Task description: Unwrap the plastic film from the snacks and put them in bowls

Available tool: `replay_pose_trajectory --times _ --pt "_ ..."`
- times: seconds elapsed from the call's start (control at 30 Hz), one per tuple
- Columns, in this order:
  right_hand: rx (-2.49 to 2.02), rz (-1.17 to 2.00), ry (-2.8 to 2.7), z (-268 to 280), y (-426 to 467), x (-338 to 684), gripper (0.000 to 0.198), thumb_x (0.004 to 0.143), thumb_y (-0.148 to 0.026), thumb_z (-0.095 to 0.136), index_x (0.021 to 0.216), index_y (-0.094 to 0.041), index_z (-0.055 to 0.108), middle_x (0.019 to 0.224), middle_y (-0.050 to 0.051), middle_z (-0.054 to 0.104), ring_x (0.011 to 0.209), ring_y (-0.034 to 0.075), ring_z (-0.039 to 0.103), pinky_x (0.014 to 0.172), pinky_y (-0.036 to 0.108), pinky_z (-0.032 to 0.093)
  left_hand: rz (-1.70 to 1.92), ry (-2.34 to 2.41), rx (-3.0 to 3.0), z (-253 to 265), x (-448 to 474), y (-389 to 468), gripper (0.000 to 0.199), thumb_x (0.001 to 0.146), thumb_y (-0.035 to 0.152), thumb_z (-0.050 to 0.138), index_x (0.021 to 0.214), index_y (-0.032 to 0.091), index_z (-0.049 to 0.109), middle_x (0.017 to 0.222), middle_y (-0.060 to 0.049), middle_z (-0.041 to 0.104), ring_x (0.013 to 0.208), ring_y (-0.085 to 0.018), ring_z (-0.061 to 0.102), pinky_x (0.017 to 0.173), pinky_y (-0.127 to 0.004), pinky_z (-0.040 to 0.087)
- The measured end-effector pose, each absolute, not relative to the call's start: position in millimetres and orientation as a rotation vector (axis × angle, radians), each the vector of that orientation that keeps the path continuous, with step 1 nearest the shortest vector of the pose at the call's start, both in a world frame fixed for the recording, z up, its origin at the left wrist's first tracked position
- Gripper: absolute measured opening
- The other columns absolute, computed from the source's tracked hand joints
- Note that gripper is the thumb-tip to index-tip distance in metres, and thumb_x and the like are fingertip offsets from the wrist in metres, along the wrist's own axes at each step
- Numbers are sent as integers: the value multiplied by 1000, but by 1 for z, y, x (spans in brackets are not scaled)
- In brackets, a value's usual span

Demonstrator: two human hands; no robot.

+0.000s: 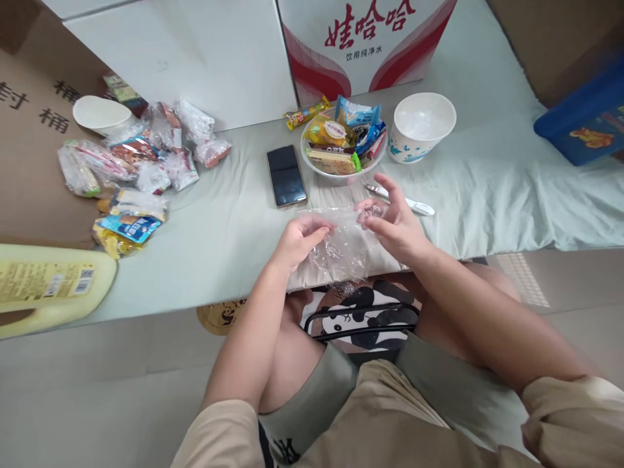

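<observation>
A clear plastic bag (341,250) hangs over the front edge of the cloth-covered surface. My left hand (303,242) grips its upper left side between thumb and fingers. On the other side, my right hand (390,224) has its thumb and fingers curled at the bag's upper right corner, with the index finger raised. Just beyond is a white bowl (319,170) of wrapped snacks (336,136). Partly behind my right hand lies a white-handled utility knife (414,205). A dark-screened phone (286,175) rests left of the bowl.
A paper cup (419,130) holding clear plastic stands right of the bowl. Bagged snacks (151,149) are heaped at left near another white cup (100,114). A yellow jug (53,286), cartons (363,45) and a blue container (585,117) surround the area.
</observation>
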State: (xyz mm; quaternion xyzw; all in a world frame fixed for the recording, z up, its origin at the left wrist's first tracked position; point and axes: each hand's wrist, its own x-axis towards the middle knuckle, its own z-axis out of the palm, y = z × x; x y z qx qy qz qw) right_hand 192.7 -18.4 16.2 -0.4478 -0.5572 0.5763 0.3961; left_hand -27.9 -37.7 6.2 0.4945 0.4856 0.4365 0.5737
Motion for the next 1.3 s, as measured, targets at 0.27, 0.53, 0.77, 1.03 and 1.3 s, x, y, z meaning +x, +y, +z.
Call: replay_pose_trajectory --times 0.27,0.53,0.77,1.03,1.3 --pt "-1058 1460 -1912 11 -15 194 22 88 -41 62 82 -20 61 80 3 65 75 17 61 74 34 53 891 1412 1397 6 -34 -42 35 81 53 73 95 20 68 66 0 68 56 -14 63 54 -25 50" --pt "-762 1917 -1322 28 -13 217 29 80 -43 67 99 -23 57 69 -4 58 57 11 56 57 26 50 1068 1205 977 31 -31 -41 42 67 60 65 61 21 53 58 -3 58 48 -14 54 43 -28 43" --pt "-1084 1764 -1274 19 -3 238 50 76 -39 69 120 -23 54 74 -4 57 65 14 56 62 28 50 1116 1368 1286 16 -1 -26 42 61 24 77 95 24 53 75 4 61 59 -11 55 57 -22 46" --pt "-1335 1159 -1393 21 5 242 13 77 -33 58 84 -22 59 87 3 63 86 20 60 82 35 48 1150 1699 1578 23 38 -26 24 80 36 72 94 21 60 91 -3 66 87 -16 65 84 -30 53" --pt "-479 2002 -693 36 8 237 29 73 -42 73 93 -24 65 91 0 70 89 17 65 89 34 52 1234 1306 1262 30 80 7 62 64 56 89 111 23 65 102 -6 74 89 -18 71 80 -28 57"
